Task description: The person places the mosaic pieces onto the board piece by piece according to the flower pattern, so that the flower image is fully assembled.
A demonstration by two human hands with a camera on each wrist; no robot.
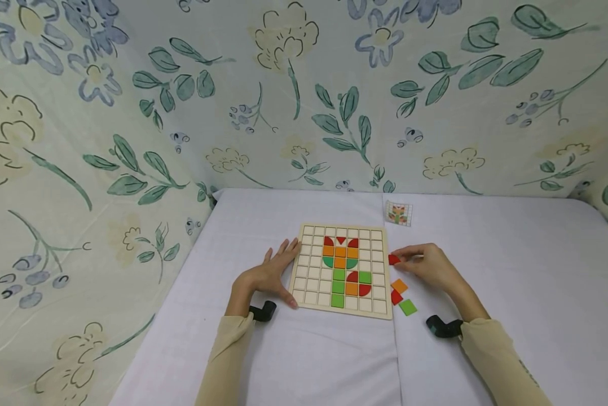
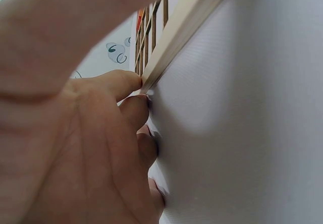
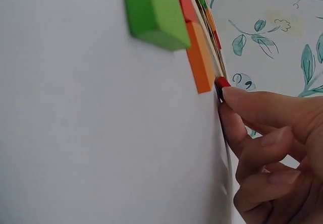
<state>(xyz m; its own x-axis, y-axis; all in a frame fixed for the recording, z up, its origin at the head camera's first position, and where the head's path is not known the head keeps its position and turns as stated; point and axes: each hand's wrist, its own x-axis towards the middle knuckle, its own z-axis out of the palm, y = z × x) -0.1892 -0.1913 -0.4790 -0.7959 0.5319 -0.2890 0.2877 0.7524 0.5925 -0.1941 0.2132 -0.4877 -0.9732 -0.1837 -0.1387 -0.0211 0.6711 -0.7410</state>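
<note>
A wooden grid board [image 1: 311, 286] lies on the white cloth, with red, orange and green tiles set in some of its squares in a flower-like pattern. Along its left edge rests my left hand [image 1: 268, 274], fingers spread, the thumb at the near left corner. In the left wrist view its fingertips [image 2: 132, 82] touch the board's wooden rim [image 2: 176, 32]. My right hand [image 1: 431, 265] pinches a red tile [image 1: 394, 259] between thumb and finger, just off the board's right edge. The right wrist view shows the same red tile [image 3: 222, 82], partly covered by the thumb.
Loose beside the board's right edge lie an orange tile [image 1: 399, 286], a red tile [image 1: 396, 298] and a green tile [image 1: 408, 307]. A small pattern card [image 1: 399, 213] lies beyond the board's far right corner. Floral cloth [image 1: 304, 141] hangs behind the table.
</note>
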